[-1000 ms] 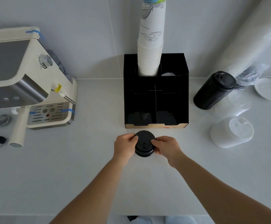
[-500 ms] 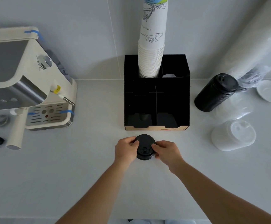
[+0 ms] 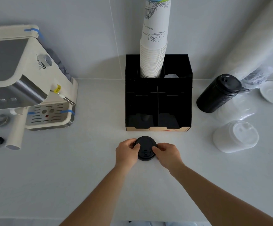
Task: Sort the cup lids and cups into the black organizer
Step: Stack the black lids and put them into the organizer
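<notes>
Hands, the left hand (image 3: 127, 152) and right hand (image 3: 166, 154), pinched the small stack of black lids (image 3: 145, 150) on the bench (image 3: 67, 168); best to keep it flat; then slide it gently into a front slot of the black organizer (image 3: 158, 92).

Single head-worn wide-angle view, looking forward and steeply down at white counter (image 3: 51, 176). Both forearms enter from near edge. Black organizer (image 3: 158, 101) centre-far against wall; coffee machine (image 3: 26, 79) far left. No second view.
</notes>
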Action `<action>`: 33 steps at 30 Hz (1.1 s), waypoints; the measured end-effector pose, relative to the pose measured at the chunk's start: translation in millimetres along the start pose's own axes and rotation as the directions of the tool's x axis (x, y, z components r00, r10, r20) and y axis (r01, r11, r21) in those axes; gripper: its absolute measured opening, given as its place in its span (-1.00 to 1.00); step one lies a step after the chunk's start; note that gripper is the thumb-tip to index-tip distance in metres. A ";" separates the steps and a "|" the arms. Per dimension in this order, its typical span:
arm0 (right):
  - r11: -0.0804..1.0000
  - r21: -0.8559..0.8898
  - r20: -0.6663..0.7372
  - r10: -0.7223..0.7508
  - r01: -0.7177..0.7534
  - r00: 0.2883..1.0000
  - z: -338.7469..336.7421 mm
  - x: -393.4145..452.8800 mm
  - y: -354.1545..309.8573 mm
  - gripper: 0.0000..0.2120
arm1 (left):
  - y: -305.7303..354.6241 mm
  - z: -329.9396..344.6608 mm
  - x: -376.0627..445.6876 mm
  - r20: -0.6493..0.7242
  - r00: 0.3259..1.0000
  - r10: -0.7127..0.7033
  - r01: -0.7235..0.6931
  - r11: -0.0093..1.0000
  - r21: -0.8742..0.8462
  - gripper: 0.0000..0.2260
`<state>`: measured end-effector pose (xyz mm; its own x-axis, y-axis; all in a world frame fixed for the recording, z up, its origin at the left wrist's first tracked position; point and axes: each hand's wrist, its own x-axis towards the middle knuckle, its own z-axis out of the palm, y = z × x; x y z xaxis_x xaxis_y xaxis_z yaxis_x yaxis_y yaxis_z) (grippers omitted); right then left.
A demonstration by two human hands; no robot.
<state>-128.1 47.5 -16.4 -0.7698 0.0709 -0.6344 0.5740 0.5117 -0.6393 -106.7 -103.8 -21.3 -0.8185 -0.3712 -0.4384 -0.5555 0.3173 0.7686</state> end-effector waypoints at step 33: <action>0.763 -0.357 0.319 -0.443 0.539 0.838 -93.7 -78.5 -70.5 -0.43 | 77.1 -62.1 -60.2 0.328 0.892 0.311 -0.391 0.895 0.213 -0.36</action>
<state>-134.3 86.1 119.2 -0.8102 -0.4399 -0.3874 -0.0762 0.7343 -0.6746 -91.2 -111.2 93.3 -0.9511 0.0535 -0.3044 -0.2087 0.6153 0.7602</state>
